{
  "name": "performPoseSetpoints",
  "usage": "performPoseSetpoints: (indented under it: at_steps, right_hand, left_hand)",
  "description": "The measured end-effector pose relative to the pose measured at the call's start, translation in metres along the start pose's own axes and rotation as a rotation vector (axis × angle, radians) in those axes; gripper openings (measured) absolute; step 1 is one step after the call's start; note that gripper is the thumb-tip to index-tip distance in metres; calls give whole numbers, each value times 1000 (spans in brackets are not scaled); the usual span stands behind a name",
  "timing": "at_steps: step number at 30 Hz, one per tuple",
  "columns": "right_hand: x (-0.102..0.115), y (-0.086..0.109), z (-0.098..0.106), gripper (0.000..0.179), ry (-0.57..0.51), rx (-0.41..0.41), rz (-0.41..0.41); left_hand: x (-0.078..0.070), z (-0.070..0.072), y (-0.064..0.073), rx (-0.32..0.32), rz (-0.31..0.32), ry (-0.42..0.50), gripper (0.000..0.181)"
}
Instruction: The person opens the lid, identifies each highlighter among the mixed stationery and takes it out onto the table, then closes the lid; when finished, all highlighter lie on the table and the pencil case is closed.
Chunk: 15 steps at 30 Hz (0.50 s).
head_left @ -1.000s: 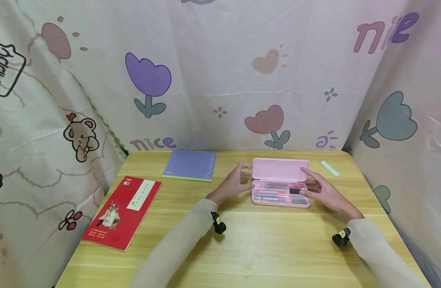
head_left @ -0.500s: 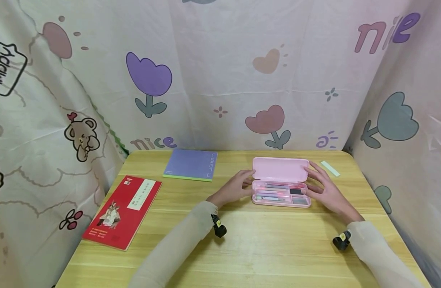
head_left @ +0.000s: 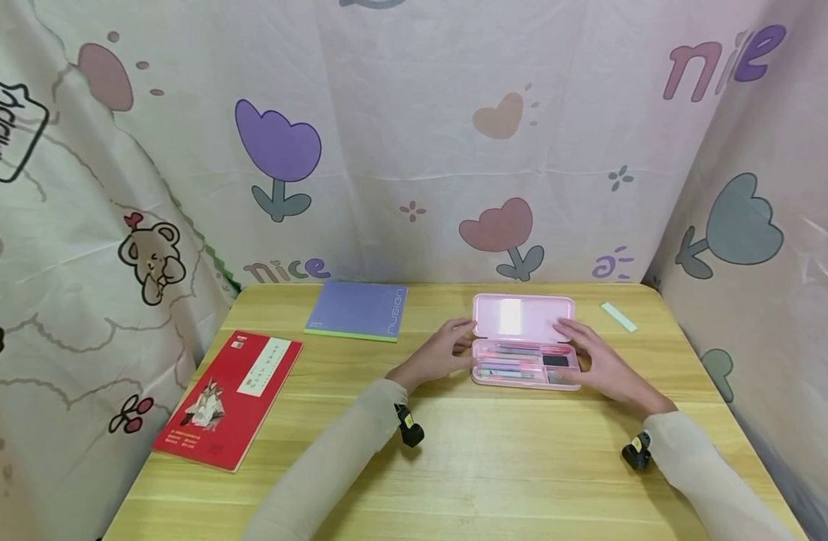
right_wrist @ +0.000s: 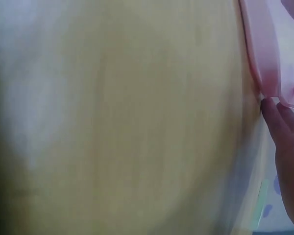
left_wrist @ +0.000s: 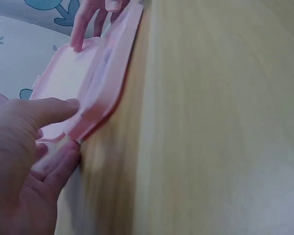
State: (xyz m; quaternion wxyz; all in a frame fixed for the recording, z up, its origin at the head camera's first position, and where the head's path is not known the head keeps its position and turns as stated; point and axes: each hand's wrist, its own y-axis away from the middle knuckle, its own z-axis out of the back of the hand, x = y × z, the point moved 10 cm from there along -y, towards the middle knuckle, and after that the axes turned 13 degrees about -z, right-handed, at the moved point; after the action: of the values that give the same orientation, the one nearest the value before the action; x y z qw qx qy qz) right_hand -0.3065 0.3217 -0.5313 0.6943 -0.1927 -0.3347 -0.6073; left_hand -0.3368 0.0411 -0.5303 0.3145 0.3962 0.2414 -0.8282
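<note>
Pink case (head_left: 522,336): looking light, stiff; you're best holding its ends.
Left fingers (left_wrist: 61,169): touching, uncurled.
Right fingers (head_left: 575,327): touching, spread.

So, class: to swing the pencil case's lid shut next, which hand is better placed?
Probably the right hand: in the head view its fingers overlap the open lid's right side, while the left hand sits beside the case's left end.

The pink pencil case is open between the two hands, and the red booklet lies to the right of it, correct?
Not quite. The head view shows the red booklet to the left of the pink pencil case, not the right. The case is indeed open between the left hand and the right hand.
</note>
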Motion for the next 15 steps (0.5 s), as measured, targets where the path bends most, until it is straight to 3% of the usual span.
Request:
performPoseSetpoints:
  at_steps: [6,15]
  right_hand:
    - [-1,3,-8,98,53,26,-3]
    - [0,5,-13,96,82,10,18]
  left_hand:
    - [-5,-1,3,12,-44,-40,72]
    - [-21,-11,0,98,-125,-346,37]
